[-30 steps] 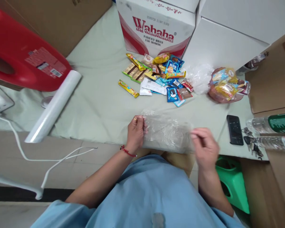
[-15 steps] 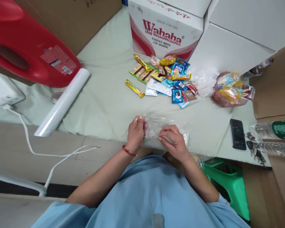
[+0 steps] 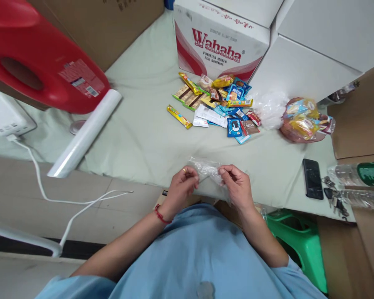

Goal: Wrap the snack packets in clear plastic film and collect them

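A crumpled clear plastic bag is stretched between my two hands at the table's front edge. My left hand has its fingers closed on the bag's left side. On the other side, my right hand pinches the film between thumb and fingertips. Beyond the hands lies a pile of small wrapped snacks in yellow, blue, white and brown wrappers. One yellow snack stick rests slightly apart at the pile's left.
A white roll of plastic film leans by a red jug on the left. Right of the snacks are crumpled clear bags and a bowl of packets. A phone, keys and plastic bottles lie far right.
My right hand has shifted slightly right and turned upward, and my left hand has lowered a little. The bag has changed shape between them. The camera view has shifted slightly.
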The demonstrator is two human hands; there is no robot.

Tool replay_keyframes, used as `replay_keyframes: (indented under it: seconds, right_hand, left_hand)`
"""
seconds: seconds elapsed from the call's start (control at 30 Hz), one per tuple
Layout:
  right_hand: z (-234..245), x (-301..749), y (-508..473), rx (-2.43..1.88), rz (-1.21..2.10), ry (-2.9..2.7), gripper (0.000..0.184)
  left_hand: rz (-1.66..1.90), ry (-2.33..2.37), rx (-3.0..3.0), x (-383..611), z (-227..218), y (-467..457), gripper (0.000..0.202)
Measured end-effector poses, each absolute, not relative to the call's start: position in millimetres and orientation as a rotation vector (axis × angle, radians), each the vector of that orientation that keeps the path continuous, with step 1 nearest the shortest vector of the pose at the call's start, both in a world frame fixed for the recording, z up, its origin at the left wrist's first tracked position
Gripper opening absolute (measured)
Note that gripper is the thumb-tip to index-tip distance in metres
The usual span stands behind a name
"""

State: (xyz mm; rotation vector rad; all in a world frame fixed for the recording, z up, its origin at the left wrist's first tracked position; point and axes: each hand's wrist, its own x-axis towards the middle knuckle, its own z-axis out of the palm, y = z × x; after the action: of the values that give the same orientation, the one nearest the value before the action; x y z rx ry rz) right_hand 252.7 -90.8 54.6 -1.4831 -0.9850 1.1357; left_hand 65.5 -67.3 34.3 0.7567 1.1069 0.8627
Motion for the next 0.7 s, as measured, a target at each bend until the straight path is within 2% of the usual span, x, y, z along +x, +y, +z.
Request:
replay_keyframes:
  seconds: [0.13,0.27,0.4,0.6,0.7]
  right_hand:
    - [62,244,-91,-1.467,1.176,-0.973,0.026]
    - [68,240,-93,-1.461,1.092,-1.117,0.022]
    - [69,245,-94,-1.432,1.070,-1.055,0.021]
    - [69,271,-87,-1.328,0.990,-0.673,0.029]
    - [63,289,-80,-1.404,0.942,-0.601,0.037]
  left_hand:
    - [0.892,1.073,1.025,74,38,-79,0.034]
    - [0.886,1.025,1.034,90,45,-74,0.041]
    - [0.957,1.022,0.922,94,47,-64,0.032]
    - [1.082,1.094,0.472,75,48,-48,0.041]
    - [1.167,1.213,0.481,65,47,-35,0.036]
